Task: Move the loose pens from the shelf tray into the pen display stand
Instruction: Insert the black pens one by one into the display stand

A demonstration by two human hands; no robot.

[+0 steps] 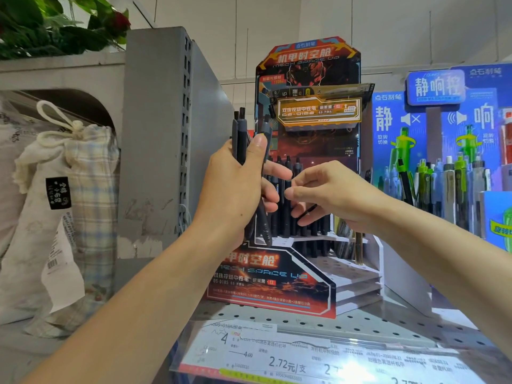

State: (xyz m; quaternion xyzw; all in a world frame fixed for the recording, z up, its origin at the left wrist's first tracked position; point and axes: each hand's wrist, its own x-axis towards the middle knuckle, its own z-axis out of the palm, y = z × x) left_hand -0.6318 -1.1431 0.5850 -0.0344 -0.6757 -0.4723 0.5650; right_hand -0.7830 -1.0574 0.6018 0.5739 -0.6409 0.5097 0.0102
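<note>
black pens (pixel 240 139) held in left grip (pixel 235 189); right grip (pixel 327 195) loosely spread (touching none) before stand (pixel 310 67).

A stationery shop aisle: printed pen display stands (pixel 307 151) crowd a pegboard metal shelf (pixel 360 325), with price labels (pixel 291 358) reading 2.72 yuan clipped along its front edge.

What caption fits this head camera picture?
Left hand grips black pens; right hand reaches toward the pen display stand.
</note>
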